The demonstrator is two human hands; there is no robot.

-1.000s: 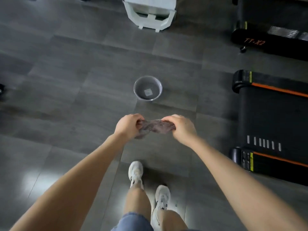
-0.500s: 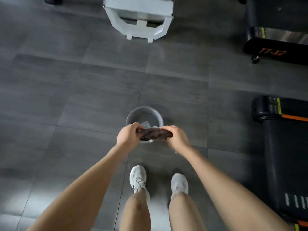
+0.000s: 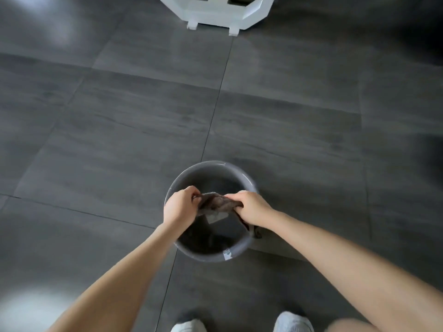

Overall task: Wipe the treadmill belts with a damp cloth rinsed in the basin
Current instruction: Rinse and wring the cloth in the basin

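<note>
Partly behind cloth (image 3: 214, 203), basin (image 3: 203, 173) interior.

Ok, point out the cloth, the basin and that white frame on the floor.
cloth (image 3: 212, 202): head view, on its bunched middle.
basin (image 3: 203, 256): head view, on the near outer wall.
white frame (image 3: 215, 17): head view, on its front panel.

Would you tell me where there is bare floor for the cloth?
Bare tiles lie left of the basin and between it and the white stand. Crowded over the basin: left hand and right hand grip the cloth.
</note>
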